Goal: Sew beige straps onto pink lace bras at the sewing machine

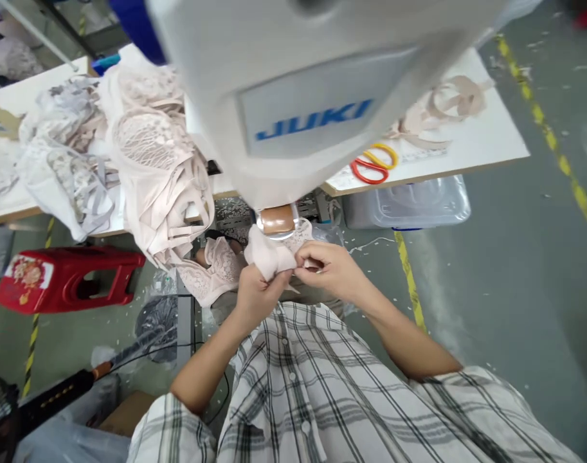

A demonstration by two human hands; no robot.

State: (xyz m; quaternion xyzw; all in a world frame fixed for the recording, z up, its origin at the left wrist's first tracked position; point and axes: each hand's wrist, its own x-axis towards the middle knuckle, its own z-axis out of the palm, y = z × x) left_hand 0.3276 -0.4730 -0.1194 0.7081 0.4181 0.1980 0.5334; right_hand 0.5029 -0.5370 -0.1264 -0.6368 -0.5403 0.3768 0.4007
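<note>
Just below the head of a white sewing machine [201, 71], I hold a pale pink lace bra [269, 254] in both hands. My left hand [259, 299] is closed on its fabric, thumb on top. My right hand [329, 267] pinches the edge of the same piece between thumb and fingertips. One lace cup [220, 267] hangs to the left over my lap. The brown, metal-rimmed machine part [276, 220] sits right behind the fabric. Parts of the bra are hidden behind my fingers.
More pink bras [153, 154] are heaped on the left table, draping over its edge, beside greyish lace bras [76, 154]. Scissors with red and yellow handles [370, 168] lie right of the machine. A red stool [71, 278], a clear plastic box [418, 204] and a fan [56, 402] stand lower down.
</note>
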